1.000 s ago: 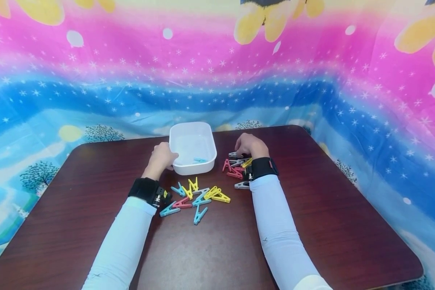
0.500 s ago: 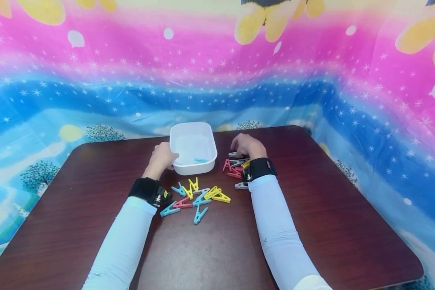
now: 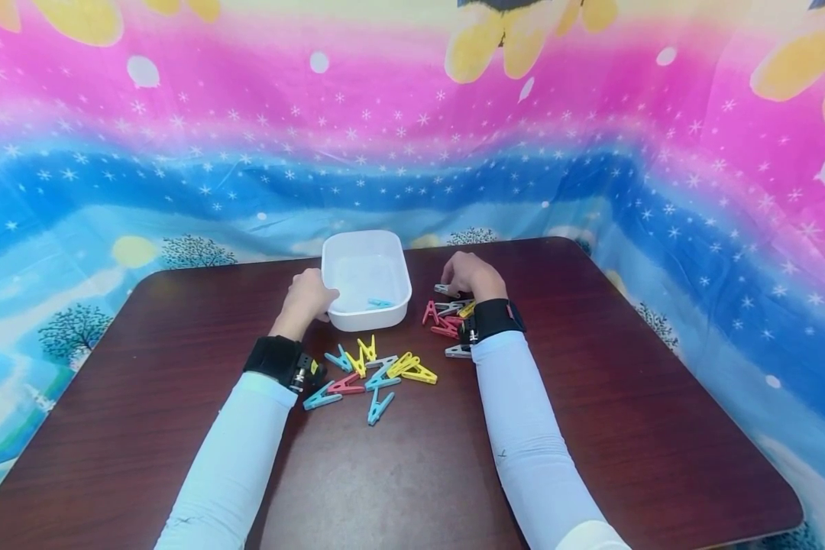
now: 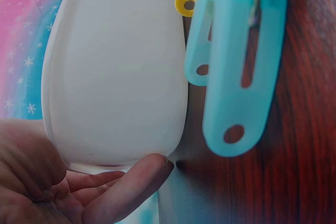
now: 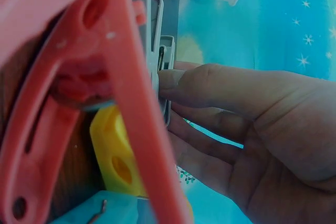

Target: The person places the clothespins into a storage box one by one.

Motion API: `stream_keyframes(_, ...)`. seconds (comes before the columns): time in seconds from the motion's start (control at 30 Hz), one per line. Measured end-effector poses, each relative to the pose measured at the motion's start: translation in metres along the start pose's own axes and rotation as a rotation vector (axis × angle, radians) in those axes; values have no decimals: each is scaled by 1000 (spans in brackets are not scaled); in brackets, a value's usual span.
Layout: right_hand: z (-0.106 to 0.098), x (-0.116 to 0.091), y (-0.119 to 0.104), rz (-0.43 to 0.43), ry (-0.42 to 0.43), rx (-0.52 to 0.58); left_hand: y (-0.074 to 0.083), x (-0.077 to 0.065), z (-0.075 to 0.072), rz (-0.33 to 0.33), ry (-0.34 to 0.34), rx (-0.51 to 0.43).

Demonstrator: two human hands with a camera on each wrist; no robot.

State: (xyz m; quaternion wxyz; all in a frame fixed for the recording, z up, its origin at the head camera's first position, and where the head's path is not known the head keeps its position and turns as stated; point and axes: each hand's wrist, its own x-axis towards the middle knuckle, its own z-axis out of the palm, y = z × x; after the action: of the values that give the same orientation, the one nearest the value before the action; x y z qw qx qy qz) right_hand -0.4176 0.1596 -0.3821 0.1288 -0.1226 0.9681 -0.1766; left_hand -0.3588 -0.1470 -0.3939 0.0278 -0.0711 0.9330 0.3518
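Observation:
My left hand (image 3: 305, 299) holds a white plastic tub (image 3: 366, 321) at its near left corner. In the left wrist view the thumb (image 4: 137, 184) lies against the tub's outer wall. Inside the tub lies one blue clothespin (image 3: 380, 303). At the right, my right hand (image 3: 473, 273) pinches a grey clothespin (image 3: 442, 289) between thumb and fingers, just beyond a small pile. That pile has red clothespins (image 3: 445, 328), grey ones (image 3: 448, 308) and a yellow one (image 3: 467, 309), partly hidden by the wrist.
In front of the tub lies a loose group of clothespins: blue (image 3: 380, 408), yellow (image 3: 421, 373), red (image 3: 346, 385) and grey (image 3: 383, 362). The dark wooden table (image 3: 632, 428) has a patterned cloth (image 3: 412, 153) hanging behind it.
My right fingers have shifted slightly left and closed on the grey clothespin, which has risen a little and tilted. The left hand and the tub have stayed put.

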Motion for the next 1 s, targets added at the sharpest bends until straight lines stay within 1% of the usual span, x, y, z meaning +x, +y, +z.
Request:
stream_keyframes(0.2, -1, -1, -3, 9, 42, -2, 1, 1, -1, 2, -4, 18)
stream_keyframes(0.3, -4, -1, -8, 3, 95, 3, 1, 1, -1, -1, -5, 23)
stream_keyframes(0.4, -9, -1, -15, -17, 166, 4, 0, 2, 0, -2, -8, 19)
stream_keyframes(0.6, -20, -2, -35, -66, 265, 12, -1, 3, 0, -2, -12, 16)
stream_keyframes(0.73, -23, -4, -57, -131, 352, -11, 0, 2, -1, -5, -12, 13)
stream_keyframes(0.87, -19, -2, -80, -238, 442, -59, 0, 2, -2, -6, -12, 10)
stream_keyframes(0.93, -15, 0, -91, -296, 452, -86, 0, 2, -2, -6, -14, 7)
stream_keyframes(1.0, -9, 2, -99, -347, 434, -120, 0, 2, -1, -6, -15, 4)
